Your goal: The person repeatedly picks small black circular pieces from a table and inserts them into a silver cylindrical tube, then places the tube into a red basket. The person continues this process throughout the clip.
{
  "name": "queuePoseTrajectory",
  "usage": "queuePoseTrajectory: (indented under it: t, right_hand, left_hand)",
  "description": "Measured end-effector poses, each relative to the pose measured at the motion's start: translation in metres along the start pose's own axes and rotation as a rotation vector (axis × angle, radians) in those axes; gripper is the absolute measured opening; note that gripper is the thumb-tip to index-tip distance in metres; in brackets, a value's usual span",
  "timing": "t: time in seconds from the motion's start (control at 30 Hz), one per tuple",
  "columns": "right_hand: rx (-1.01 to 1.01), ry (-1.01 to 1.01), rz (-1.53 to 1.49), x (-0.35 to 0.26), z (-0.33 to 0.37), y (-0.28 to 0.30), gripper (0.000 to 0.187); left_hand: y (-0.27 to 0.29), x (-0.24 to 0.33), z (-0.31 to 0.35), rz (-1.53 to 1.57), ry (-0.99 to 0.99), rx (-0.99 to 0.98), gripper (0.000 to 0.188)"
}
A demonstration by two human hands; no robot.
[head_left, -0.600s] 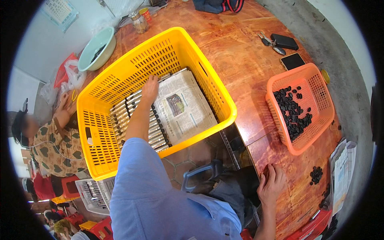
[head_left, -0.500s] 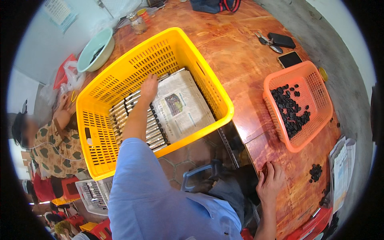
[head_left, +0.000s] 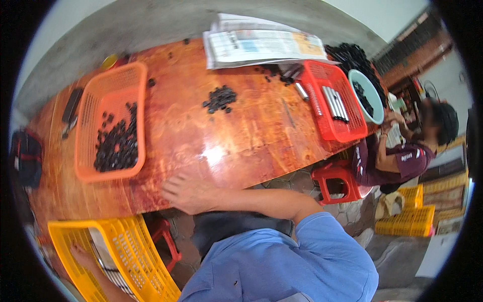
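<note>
At the lower left, my left hand is inside the yellow plastic basket, beside the folded newspaper lying over rows of silvery tubes. Its fingers are small and blurred, so what they touch or hold cannot be made out. My right hand lies palm down on the near edge of the wooden table, fingers spread and nothing in them. An orange basket with many small black caps stands beyond it to the left. A loose pile of black caps sits farther back.
Toward the right, a red basket holds several silvery tubes. Behind it are a pale green basin and stacked newspapers. A co-worker sits at the table's right end. Red stools stand below the edge.
My view has swung to the right, bringing in the red basket and co-worker. The yellow basket now shows at lower left, my left hand still inside. My right hand stays on the table, now fingers spread.
</note>
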State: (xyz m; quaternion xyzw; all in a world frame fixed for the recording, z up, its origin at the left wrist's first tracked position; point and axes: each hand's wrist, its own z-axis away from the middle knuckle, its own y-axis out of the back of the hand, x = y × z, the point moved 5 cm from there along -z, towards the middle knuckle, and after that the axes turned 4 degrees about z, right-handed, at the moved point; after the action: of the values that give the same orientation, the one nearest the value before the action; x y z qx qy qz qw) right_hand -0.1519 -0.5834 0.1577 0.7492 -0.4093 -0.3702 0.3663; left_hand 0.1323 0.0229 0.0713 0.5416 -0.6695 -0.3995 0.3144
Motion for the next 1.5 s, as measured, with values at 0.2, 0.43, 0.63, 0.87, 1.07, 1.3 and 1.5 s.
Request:
queuePoseTrajectory:
  t: [0.2,0.43,0.63,0.87,1.07,1.3,1.5]
  right_hand:
    - [0.132,-0.038,-0.249,0.002,0.024,0.016,0.019]
    - [0.568,-0.322,0.082,0.057,0.132,0.189,0.016]
    - [0.752,-0.811,0.386,0.145,0.215,0.340,0.018]
    - [0.078,-1.289,-0.024,0.299,0.327,0.315,0.028]
    - [-0.073,-1.393,0.236,0.328,0.345,0.299,0.036]
    - [-0.164,-1.478,0.412,0.297,0.311,0.304,0.046]
    - [-0.284,-1.575,0.425,0.312,0.329,0.306,0.037]
  left_hand:
    - [0.071,0.029,-0.067,0.122,0.101,0.209,0.039]
    - [0.192,0.301,-0.159,0.474,-0.453,0.322,0.032]
    - [0.294,0.543,-0.129,0.597,-0.917,0.290,0.031]
    - [0.269,0.759,-0.082,1.210,-1.034,0.023,0.027]
    - [0.129,0.771,-0.077,1.510,-0.298,-0.163,0.021]
    - [0.046,0.755,-0.056,1.514,-0.096,-0.248,0.021]
    - [0.039,0.759,-0.049,1.689,0.015,-0.375,0.020]
